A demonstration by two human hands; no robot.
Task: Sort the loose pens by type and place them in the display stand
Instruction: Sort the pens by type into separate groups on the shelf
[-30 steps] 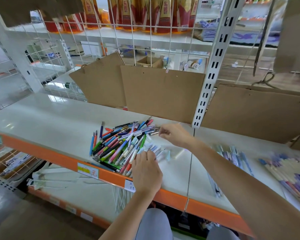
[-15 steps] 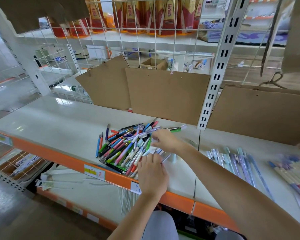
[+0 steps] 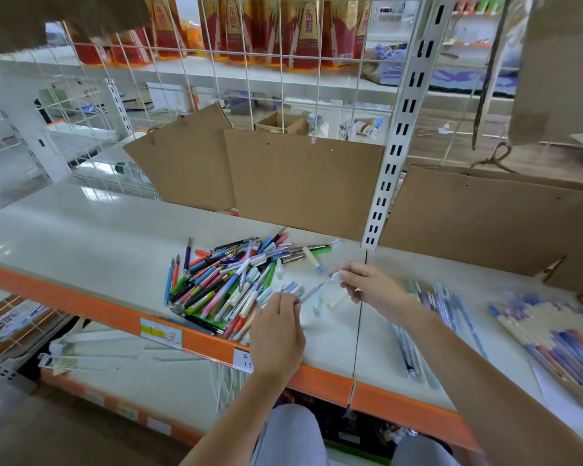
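Observation:
A heap of loose pens (image 3: pixel 229 280) in many colours lies on the white shelf (image 3: pixel 81 237). My left hand (image 3: pixel 276 334) rests at the heap's right edge, its fingers curled on a few pale blue pens (image 3: pixel 293 289). To the right of the heap, my right hand (image 3: pixel 371 285) pinches a small pale pen (image 3: pixel 335 274) just above the shelf. Two pale pens (image 3: pixel 323 302) lie loose between my hands. Sorted rows of pastel pens (image 3: pixel 441 301) and a second sorted group of purple and cream pens (image 3: pixel 552 338) lie further right. No display stand is visible.
Brown cardboard sheets (image 3: pixel 303 183) lean against the wire grid behind the shelf. A white slotted upright (image 3: pixel 398 136) stands at the back between the two shelf sections. The shelf's front edge is orange (image 3: pixel 81 301) with price labels. A lower shelf holds white strips.
My right hand has pulled back from the top of the heap to the right, now holding a pale pen. My left hand stays at the heap's right edge. The camera has moved closer.

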